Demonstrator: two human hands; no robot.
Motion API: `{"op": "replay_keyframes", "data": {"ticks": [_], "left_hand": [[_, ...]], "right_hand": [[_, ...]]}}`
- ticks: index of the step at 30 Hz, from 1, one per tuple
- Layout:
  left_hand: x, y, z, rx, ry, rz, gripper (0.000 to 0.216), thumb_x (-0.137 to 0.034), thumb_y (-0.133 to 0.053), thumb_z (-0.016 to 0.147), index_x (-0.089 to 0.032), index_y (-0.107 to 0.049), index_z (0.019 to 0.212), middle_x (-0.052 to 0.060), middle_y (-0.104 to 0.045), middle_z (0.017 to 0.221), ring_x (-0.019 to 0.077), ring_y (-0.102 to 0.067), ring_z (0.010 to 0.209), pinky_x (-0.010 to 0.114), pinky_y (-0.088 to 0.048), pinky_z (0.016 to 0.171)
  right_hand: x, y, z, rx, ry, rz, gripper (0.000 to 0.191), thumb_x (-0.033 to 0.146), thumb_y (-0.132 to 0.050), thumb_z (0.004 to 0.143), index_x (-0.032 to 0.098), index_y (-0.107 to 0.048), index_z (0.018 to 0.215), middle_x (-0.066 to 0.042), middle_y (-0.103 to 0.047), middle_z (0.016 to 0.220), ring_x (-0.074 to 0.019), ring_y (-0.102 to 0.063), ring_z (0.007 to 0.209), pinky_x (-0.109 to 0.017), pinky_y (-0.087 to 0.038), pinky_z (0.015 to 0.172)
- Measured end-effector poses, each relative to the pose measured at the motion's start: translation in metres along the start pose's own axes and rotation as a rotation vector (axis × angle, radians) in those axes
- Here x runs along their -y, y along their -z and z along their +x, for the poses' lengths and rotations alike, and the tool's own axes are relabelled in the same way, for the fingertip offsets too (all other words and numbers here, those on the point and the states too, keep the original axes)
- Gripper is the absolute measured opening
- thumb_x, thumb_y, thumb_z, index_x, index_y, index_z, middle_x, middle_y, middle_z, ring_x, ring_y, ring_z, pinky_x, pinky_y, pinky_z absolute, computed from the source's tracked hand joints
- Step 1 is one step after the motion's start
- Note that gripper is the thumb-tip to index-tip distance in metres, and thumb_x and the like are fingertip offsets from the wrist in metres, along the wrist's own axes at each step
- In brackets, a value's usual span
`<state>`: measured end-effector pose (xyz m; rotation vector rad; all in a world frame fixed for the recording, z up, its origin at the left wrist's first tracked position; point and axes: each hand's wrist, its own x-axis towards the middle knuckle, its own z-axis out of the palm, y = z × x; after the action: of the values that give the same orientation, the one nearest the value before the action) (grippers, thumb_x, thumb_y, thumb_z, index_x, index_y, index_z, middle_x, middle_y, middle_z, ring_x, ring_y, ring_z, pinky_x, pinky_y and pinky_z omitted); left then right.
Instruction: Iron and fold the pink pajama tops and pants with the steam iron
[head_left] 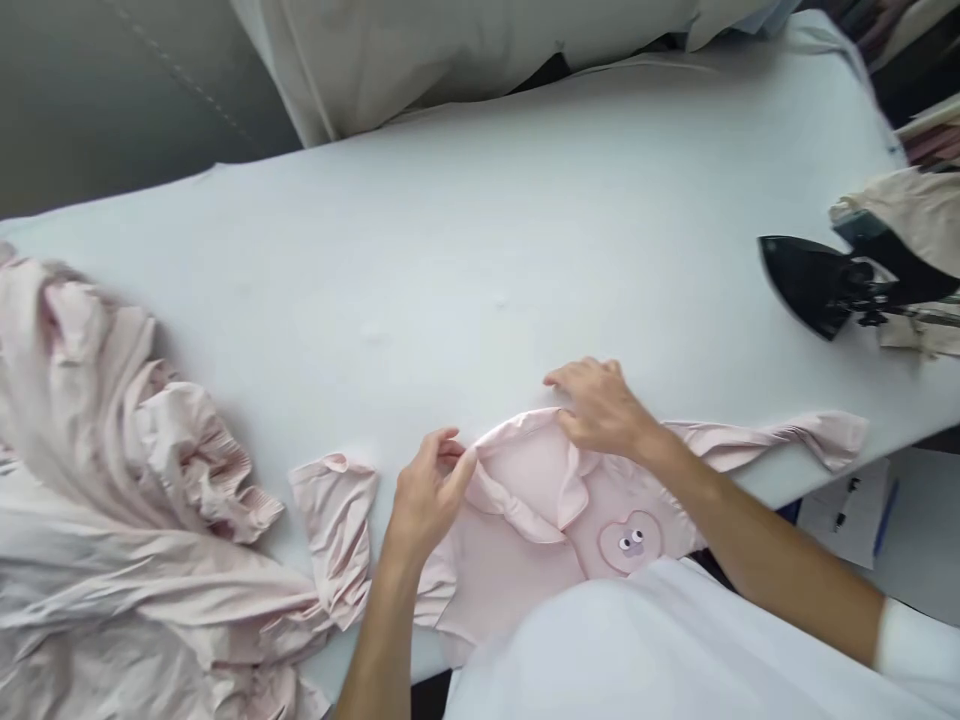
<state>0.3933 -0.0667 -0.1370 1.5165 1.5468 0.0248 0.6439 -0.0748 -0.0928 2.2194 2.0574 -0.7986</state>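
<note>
Your left hand [429,495] is half open, its thumb at the collar [517,425] of the pink shirt [510,575]; your right hand [600,405], loosely bent, touches the collar's other side. Whether either pinches cloth, I cannot tell. The shirt lies along the near edge of your worktop [450,260].

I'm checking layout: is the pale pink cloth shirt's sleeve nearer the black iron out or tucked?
Out: the sleeve lies wrinkled beyond the right forearm.
</note>
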Motion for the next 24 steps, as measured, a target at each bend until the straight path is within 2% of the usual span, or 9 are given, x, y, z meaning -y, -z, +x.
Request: {"op": "replay_keyframes", "data": {"ticks": [2, 4, 6, 10, 14, 17, 20, 22, 24], "left_hand": [[0.038, 0.007, -0.027, -0.077, -0.023, -0.015, 0.05, -0.059, -0.058, 0.076, -0.024, -0.062, 0.111, 0.007, -0.069, 0.107, 0.0274, -0.06, 0.103, 0.038, -0.045, 0.084], [0.069, 0.009, -0.048, -0.137, 0.017, 0.099, 0.039, -0.059, -0.057, 0.076, -0.023, -0.064, 0.086, 0.007, -0.068, 0.09, 0.0275, -0.059, 0.093, 0.04, -0.043, 0.083], [0.087, 0.007, -0.059, -0.241, 0.045, 0.186, 0.033, -0.052, -0.051, 0.082, -0.022, -0.055, 0.067, 0.005, -0.061, 0.071, 0.025, -0.057, 0.078, 0.039, -0.042, 0.077], [0.08, -0.004, -0.064, -0.527, 0.015, 0.19, 0.028, -0.043, -0.05, 0.086, -0.022, -0.053, 0.069, 0.007, -0.062, 0.074, 0.024, -0.058, 0.076, 0.035, -0.041, 0.07], [0.049, -0.023, -0.058, -0.399, -0.056, -0.193, 0.025, -0.043, -0.05, 0.089, -0.022, -0.062, 0.082, 0.003, -0.067, 0.073, 0.0163, -0.061, 0.066, 0.028, -0.045, 0.069], [0.03, -0.032, -0.036, -0.367, 0.176, -0.122, 0.04, -0.058, -0.058, 0.08, -0.023, -0.058, 0.062, 0.005, -0.065, 0.061, 0.0209, -0.062, 0.063, 0.031, -0.043, 0.065], [0.02, -0.028, -0.017, -0.366, 0.401, 0.128, 0.055, -0.076, -0.06, 0.067, -0.022, -0.058, 0.057, 0.013, -0.067, 0.066, 0.0316, -0.063, 0.069, 0.035, -0.039, 0.061], [0.018, -0.02, -0.015, -0.322, 0.417, 0.172, 0.056, -0.078, -0.058, 0.066, -0.022, -0.062, 0.06, 0.015, -0.069, 0.071, 0.0344, -0.064, 0.072, 0.037, -0.039, 0.061], [0.017, -0.015, -0.02, -0.329, 0.326, 0.083, 0.047, -0.069, -0.06, 0.07, -0.023, -0.063, 0.064, 0.01, -0.069, 0.071, 0.0297, -0.063, 0.071, 0.036, -0.042, 0.064]], "right_hand": [[0.01, 0.001, -0.013, 0.027, 0.02, 0.17, 0.038, 0.03, -0.056, 0.085, 0.017, -0.058, 0.121, -0.009, -0.067, 0.087, -0.0232, -0.058, 0.083, -0.034, -0.037, 0.076], [0.026, -0.012, -0.02, 0.243, 0.043, 0.363, 0.054, 0.047, -0.056, 0.09, 0.016, -0.048, 0.134, -0.005, -0.064, 0.075, -0.0209, -0.057, 0.071, -0.031, -0.038, 0.069], [0.043, -0.034, -0.019, 0.426, 0.07, 0.612, 0.07, 0.055, -0.054, 0.091, 0.015, -0.035, 0.144, -0.002, -0.061, 0.072, -0.0194, -0.057, 0.069, -0.031, -0.04, 0.068], [0.058, -0.067, -0.005, 0.433, -0.023, 1.098, 0.079, 0.054, -0.056, 0.091, 0.021, -0.019, 0.152, -0.001, -0.061, 0.087, -0.0162, -0.06, 0.082, -0.031, -0.046, 0.078], [0.06, -0.074, 0.0, 0.452, -0.046, 1.291, 0.093, 0.038, -0.079, 0.074, 0.023, -0.025, 0.148, -0.001, -0.064, 0.092, -0.0171, -0.063, 0.089, -0.033, -0.05, 0.086], [0.062, -0.072, -0.002, 0.402, -0.053, 1.317, 0.088, 0.035, -0.078, 0.074, 0.023, -0.029, 0.146, 0.001, -0.065, 0.085, -0.0174, -0.065, 0.086, -0.034, -0.052, 0.084], [0.042, -0.059, -0.008, 0.296, -0.014, 1.196, 0.068, 0.038, -0.08, 0.071, 0.022, -0.052, 0.131, -0.004, -0.07, 0.094, -0.02, -0.067, 0.093, -0.037, -0.053, 0.087], [0.006, -0.039, -0.018, 0.084, -0.014, 1.06, 0.046, 0.043, -0.078, 0.073, 0.019, -0.066, 0.11, -0.007, -0.071, 0.099, -0.0216, -0.067, 0.094, -0.038, -0.052, 0.089], [-0.044, -0.015, -0.034, -0.24, -0.106, 0.859, 0.034, 0.046, -0.072, 0.078, 0.018, -0.069, 0.097, -0.008, -0.071, 0.093, -0.0209, -0.067, 0.085, -0.037, -0.053, 0.083]]}}
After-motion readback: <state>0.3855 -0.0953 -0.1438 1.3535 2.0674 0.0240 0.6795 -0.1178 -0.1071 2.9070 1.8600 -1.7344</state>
